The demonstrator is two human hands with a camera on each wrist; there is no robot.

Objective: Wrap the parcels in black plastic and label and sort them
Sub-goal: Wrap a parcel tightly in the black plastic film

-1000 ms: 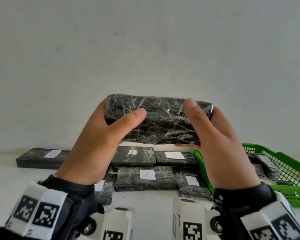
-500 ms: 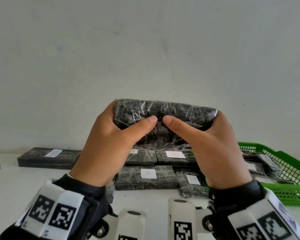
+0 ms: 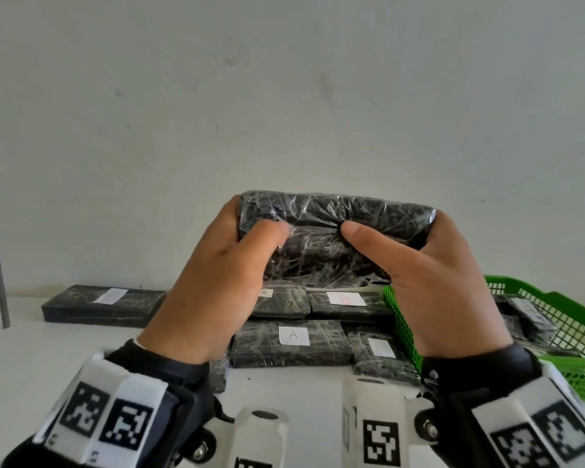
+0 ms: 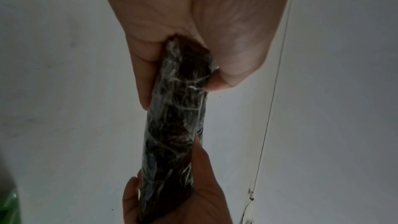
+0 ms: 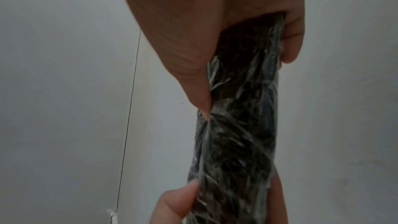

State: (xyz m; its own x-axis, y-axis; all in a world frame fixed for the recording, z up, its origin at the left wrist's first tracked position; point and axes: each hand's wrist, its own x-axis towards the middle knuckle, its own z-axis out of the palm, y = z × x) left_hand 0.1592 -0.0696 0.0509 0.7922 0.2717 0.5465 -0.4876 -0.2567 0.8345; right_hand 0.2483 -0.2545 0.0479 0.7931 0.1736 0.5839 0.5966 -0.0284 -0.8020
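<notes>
A black wrapped parcel [image 3: 331, 241] is held up in the air above the bench [image 3: 48, 349] by both hands. The left hand [image 3: 213, 292] is closed around its left end and the right hand [image 3: 443, 285] around its right end, thumbs pressed on the near face. Labelled parcels [image 3: 291, 342] are laid below, beside a green basket [image 3: 561, 319].
</notes>
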